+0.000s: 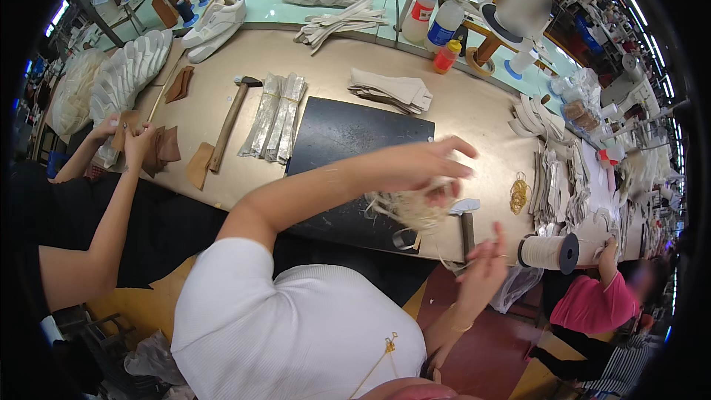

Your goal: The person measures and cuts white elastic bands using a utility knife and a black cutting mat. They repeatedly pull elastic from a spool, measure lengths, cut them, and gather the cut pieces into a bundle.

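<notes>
My left hand [437,167] reaches over the right side of a black mat [355,126], blurred by motion. Some fingers stretch out to the right, while the lower ones close on a tangled bundle of thin cream strips [407,206] hanging beneath. Close to the table's front edge is my right hand [483,261], also smeared, its index finger raised. A thin pale strip runs beside its fingertips; whether they grip it I cannot tell. Between my hands lies a hammer [466,231] with a dark handle. A small metallic ring [404,239] rests at the mat's front edge.
Beyond the mat lie pale cut pieces [389,90]; left of it, silvery strips [274,118] and a wooden-handled hammer [229,122]. Yellow bands [519,194] and a spool [548,252] are right. Co-workers sit both sides; a co-worker's hands [129,137] hold brown pieces. Bottles [444,26] stand behind.
</notes>
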Demonstrator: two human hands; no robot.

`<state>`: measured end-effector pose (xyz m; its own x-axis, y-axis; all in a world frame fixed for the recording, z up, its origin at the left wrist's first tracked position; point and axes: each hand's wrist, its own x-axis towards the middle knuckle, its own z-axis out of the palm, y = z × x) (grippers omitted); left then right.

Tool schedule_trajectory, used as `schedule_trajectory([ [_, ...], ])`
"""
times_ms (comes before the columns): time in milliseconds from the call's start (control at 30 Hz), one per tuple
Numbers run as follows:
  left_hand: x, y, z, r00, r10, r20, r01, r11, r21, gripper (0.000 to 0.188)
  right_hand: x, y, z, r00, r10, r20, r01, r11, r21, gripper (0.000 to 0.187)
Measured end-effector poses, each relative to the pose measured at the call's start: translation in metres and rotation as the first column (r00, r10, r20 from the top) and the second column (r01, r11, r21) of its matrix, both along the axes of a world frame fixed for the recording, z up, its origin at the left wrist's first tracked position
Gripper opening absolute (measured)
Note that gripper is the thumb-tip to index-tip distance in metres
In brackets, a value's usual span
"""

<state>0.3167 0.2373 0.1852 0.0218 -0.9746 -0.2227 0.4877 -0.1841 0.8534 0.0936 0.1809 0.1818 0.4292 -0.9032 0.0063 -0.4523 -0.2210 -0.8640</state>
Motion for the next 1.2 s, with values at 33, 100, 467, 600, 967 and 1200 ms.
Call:
schedule_trajectory([
  [33, -0.012, -0.03, -0.015, 0.996, -0.065, 0.059, 0.066, 0.998, -0.006, 0.059, 0.006, 0.02, 0.009, 0.991, 0.117, -0.067, -0.117, 0.993, 0.006, 0.034],
  [100, -0.039, -0.068, -0.021, 0.954, -0.275, 0.117, 0.266, 0.96, 0.088, 0.064, 0.014, 0.044, 0.006, 0.888, 0.447, -0.106, -0.458, 0.881, -0.124, 0.038],
  [467, -0.008, 0.0, 0.016, 0.969, -0.104, -0.223, 0.112, 0.994, 0.021, 0.054, -0.013, 0.029, 0.04, 0.672, 0.74, 0.041, -0.684, 0.598, 0.418, 0.045],
  [600, 0.037, 0.121, 0.038, 0.918, 0.346, -0.192, -0.354, 0.935, -0.007, 0.059, -0.088, -0.064, -0.026, 0.737, 0.026, 0.676, -0.367, 0.855, 0.367, 0.056],
  [967, 0.043, 0.239, 0.044, 0.631, 0.657, -0.414, -0.764, 0.618, -0.185, 0.048, -0.142, -0.241, -0.131, 0.382, -0.338, 0.86, -0.136, 0.9, 0.414, 0.034],
  [1200, 0.076, 0.115, 0.045, 0.933, 0.359, 0.011, -0.354, 0.926, -0.132, 0.043, 0.0, -0.065, -0.037, 0.878, -0.181, 0.443, 0.147, 0.983, 0.11, 0.034],
])
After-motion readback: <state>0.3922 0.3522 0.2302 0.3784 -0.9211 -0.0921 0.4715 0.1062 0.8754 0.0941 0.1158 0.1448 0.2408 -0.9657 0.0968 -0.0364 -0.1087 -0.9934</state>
